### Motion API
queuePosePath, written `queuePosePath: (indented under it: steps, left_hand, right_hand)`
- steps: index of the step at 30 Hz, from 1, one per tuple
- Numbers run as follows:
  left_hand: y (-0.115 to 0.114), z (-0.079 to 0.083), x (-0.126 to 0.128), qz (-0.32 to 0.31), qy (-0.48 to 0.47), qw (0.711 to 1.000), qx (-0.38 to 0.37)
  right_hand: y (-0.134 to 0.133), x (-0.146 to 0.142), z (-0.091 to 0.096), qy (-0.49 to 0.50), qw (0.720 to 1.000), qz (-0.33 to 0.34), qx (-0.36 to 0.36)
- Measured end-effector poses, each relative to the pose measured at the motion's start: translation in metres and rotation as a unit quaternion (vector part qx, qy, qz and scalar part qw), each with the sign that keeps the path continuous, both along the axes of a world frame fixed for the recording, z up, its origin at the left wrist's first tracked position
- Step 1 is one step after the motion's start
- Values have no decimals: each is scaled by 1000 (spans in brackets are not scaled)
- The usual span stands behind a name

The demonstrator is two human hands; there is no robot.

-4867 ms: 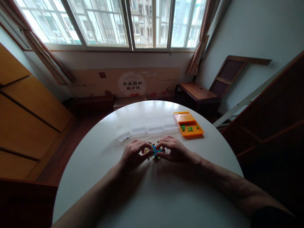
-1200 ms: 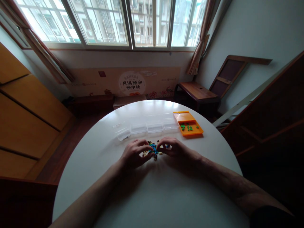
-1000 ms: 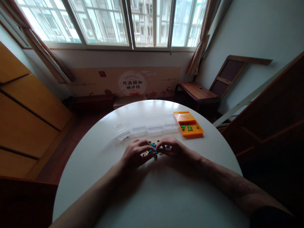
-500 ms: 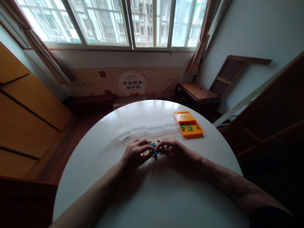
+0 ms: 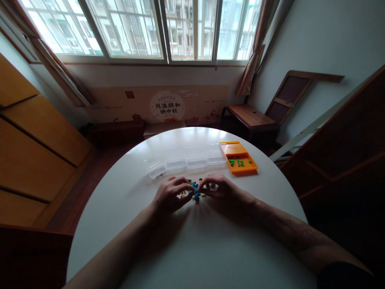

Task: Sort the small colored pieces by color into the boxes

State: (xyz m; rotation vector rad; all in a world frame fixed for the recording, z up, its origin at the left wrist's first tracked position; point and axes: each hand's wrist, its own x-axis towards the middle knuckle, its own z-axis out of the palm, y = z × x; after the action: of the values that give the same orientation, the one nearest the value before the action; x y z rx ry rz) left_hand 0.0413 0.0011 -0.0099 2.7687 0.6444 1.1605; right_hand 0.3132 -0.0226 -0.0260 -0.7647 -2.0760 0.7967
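A small heap of tiny coloured pieces [image 5: 195, 192], blue, yellow and dark, lies on the round white table [image 5: 192, 245]. My left hand [image 5: 171, 196] rests on the heap's left side with its fingers curled and its fingertips in the pieces. My right hand [image 5: 220, 191] sits on the right side, fingers bent and pinched at the heap. What either hand grips is too small to make out. Behind the heap stands a row of clear plastic boxes [image 5: 186, 162], and to their right an orange box [image 5: 239, 159] with several green pieces inside.
A wooden bench [image 5: 249, 117] and a leaning wooden frame [image 5: 288, 94] stand behind the table at the right. Wooden cabinets [image 5: 33, 148] fill the left side. A printed board [image 5: 168, 105] leans under the window.
Both hands have stayed at the heap, with only small finger movements among the pieces. The boxes have not moved.
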Motion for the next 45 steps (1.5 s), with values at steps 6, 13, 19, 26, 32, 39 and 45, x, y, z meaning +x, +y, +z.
queuePosePath:
  steps: [6, 13, 19, 26, 32, 39, 45]
  left_hand:
    - [0, 2, -3, 8, 2, 1000, -8]
    - [2, -2, -9, 25, 4, 1000, -7]
    - [0, -6, -16, 34, 1, 999, -15]
    - [0, -9, -19, 34, -1, 999, -22]
    - [4, -6, -16, 25, 2, 999, -26]
    - [2, -5, -11, 25, -16, 999, -42]
    - [-1, -7, -6, 18, -18, 998, -54]
  right_hand:
    - [0, 3, 5, -3, 1000, -18, -5]
    - [11, 21, 12, -14, 996, -70, 45]
    - [30, 68, 20, -90, 976, -177, 93]
    - [49, 127, 11, -167, 947, -263, 74]
    - [47, 136, 19, -238, 912, -332, 46]
    - [31, 82, 29, -161, 941, -259, 146]
    - [6, 16, 17, -114, 971, -68, 200]
